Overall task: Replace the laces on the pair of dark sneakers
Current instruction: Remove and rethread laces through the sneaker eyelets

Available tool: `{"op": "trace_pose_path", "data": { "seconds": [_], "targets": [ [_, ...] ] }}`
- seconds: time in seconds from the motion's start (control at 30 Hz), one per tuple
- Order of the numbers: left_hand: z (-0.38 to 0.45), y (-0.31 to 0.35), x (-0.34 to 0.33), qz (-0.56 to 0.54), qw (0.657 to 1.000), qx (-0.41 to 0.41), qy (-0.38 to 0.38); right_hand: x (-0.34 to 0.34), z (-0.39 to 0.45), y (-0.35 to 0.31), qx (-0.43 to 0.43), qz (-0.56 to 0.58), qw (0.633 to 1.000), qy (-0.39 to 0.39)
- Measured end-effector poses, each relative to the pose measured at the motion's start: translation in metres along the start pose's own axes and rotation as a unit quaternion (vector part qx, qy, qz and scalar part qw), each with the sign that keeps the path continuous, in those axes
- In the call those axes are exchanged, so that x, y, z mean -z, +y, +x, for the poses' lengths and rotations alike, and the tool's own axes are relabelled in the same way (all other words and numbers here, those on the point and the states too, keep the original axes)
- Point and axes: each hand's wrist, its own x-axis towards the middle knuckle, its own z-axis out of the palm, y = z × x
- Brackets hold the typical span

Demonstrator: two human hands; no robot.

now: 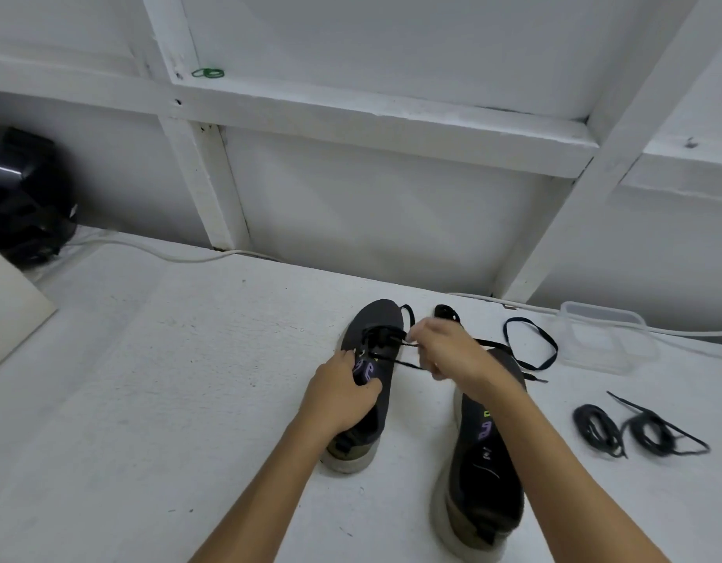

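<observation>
Lacing is the step in hand: the dark knit sneaker with purple side marks point(373, 359) sits mid-bench, toe toward twelve o'clock. The left hand point(343, 394) grips its collar, fingers curled round it. The right hand point(444, 349), blurred, seems to pinch the flat black lace point(396, 361). At three o'clock lies its mate, the second dark sneaker point(483, 461); past it, two coiled black laces point(635, 430). Next, I judge, comes threading the following eyelet.

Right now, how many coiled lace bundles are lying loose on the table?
2. Both lie right of the right sneaker: one coil nearer it, the other coil further right. A separate uncoiled lace loops by the container. More may be hidden behind the arms.
</observation>
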Motion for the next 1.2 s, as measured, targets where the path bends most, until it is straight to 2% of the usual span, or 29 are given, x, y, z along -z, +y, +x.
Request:
{"op": "trace_pose_path", "data": {
  "seconds": [0.1, 0.17, 0.2, 0.27, 0.33, 0.37, 0.43, 0.47, 0.5, 0.53, 0.57, 0.6, 0.63, 0.67, 0.77, 0.83, 0.87, 0.93, 1.0, 1.07, 1.2],
  "targets": [
    [0.000, 0.002, 0.000, 0.014, 1.000, 0.002, 0.007, -0.016, 0.005, 0.004, 0.048, -0.250, 0.967, -0.031],
    [0.000, 0.003, 0.001, 0.009, 1.000, 0.003, 0.006, -0.016, 0.006, -0.003, 0.072, -0.309, 0.947, -0.044],
    [0.000, 0.002, 0.002, 0.005, 1.000, 0.003, 0.006, -0.013, 0.005, -0.006, 0.080, -0.283, 0.954, -0.053],
    [0.001, 0.001, 0.001, -0.004, 1.000, 0.004, 0.009, -0.006, 0.001, -0.014, 0.102, -0.149, 0.981, -0.068],
    [0.001, 0.001, 0.001, -0.011, 1.000, 0.007, 0.007, -0.001, -0.007, -0.022, 0.131, 0.026, 0.988, -0.081],
    [0.001, 0.000, 0.002, -0.014, 1.000, 0.009, 0.003, 0.002, -0.009, -0.024, 0.139, 0.136, 0.977, -0.082],
    [0.001, 0.000, 0.002, -0.017, 1.000, 0.012, -0.003, 0.010, -0.010, -0.027, 0.110, 0.350, 0.928, -0.070],
    [0.001, 0.000, 0.002, -0.017, 1.000, 0.013, -0.005, 0.014, -0.009, -0.028, 0.089, 0.406, 0.907, -0.059],
    [0.001, -0.001, 0.001, -0.018, 1.000, 0.013, -0.005, 0.017, -0.008, -0.028, 0.074, 0.390, 0.917, -0.033],
    [0.001, -0.001, 0.001, -0.017, 1.000, 0.014, -0.004, 0.017, -0.008, -0.028, 0.062, 0.287, 0.956, 0.008],
    [0.001, -0.001, 0.001, -0.017, 1.000, 0.016, -0.002, 0.016, -0.007, -0.025, 0.049, 0.126, 0.990, 0.051],
    [0.001, 0.000, 0.001, -0.016, 1.000, 0.017, 0.000, 0.014, -0.007, -0.022, 0.038, -0.033, 0.995, 0.090],
    [0.001, 0.000, 0.001, -0.014, 1.000, 0.017, 0.000, 0.011, -0.005, -0.016, 0.037, -0.151, 0.983, 0.101],
    [0.001, 0.001, 0.000, -0.010, 1.000, 0.017, 0.000, 0.008, -0.005, -0.013, 0.031, -0.216, 0.972, 0.081],
    [0.001, 0.001, 0.000, 0.003, 1.000, 0.016, 0.002, 0.000, -0.003, -0.004, 0.027, -0.344, 0.937, -0.055],
    [0.001, 0.001, 0.000, 0.002, 1.000, 0.017, 0.004, 0.002, -0.004, -0.003, 0.036, -0.343, 0.933, -0.102],
    [0.002, 0.000, 0.000, 0.002, 1.000, 0.017, 0.003, 0.005, -0.004, -0.004, 0.043, -0.307, 0.945, -0.105],
    [0.002, 0.000, 0.000, 0.006, 1.000, 0.018, 0.000, 0.012, -0.005, -0.009, 0.045, -0.194, 0.976, -0.083],
    [0.003, 0.000, -0.001, 0.010, 1.000, 0.016, -0.003, 0.017, -0.003, -0.012, 0.057, -0.133, 0.989, -0.030],
    [0.002, 0.000, -0.001, 0.016, 1.000, 0.016, -0.004, 0.012, 0.002, -0.011, 0.086, -0.180, 0.980, 0.011],
    [0.003, -0.002, -0.001, 0.015, 1.000, 0.018, -0.005, -0.013, 0.011, -0.007, 0.101, -0.298, 0.949, -0.004]
  ]
}}
